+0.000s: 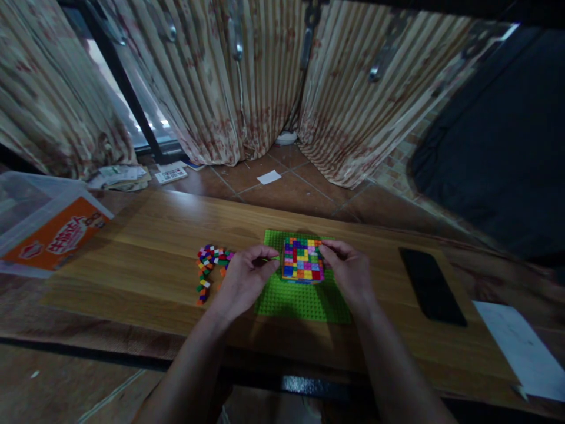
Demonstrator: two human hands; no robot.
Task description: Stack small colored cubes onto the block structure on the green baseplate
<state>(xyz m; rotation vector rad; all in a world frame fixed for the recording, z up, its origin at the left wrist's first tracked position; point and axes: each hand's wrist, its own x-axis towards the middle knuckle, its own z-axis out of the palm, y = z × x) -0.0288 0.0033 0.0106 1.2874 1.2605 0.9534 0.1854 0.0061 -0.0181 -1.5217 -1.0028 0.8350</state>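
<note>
Brown wood-grain table (150,235), low sheen. Green square plastic baseplate (304,303), six o'clock, studded. Multicoloured plastic-brick block (303,259), same position, studded. Translucent rectangular plastic box (53,235), nine o'clock, smooth. Beige striped cloth curtains (273,70), twelve o'clock.

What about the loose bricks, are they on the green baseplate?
No, the visible loose bricks lie on the wooden table, left of the green baseplate.

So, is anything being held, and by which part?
It cannot be told: the right hand is at the far right corner of the multicoloured brick block, the left hand beside its left side.
</note>
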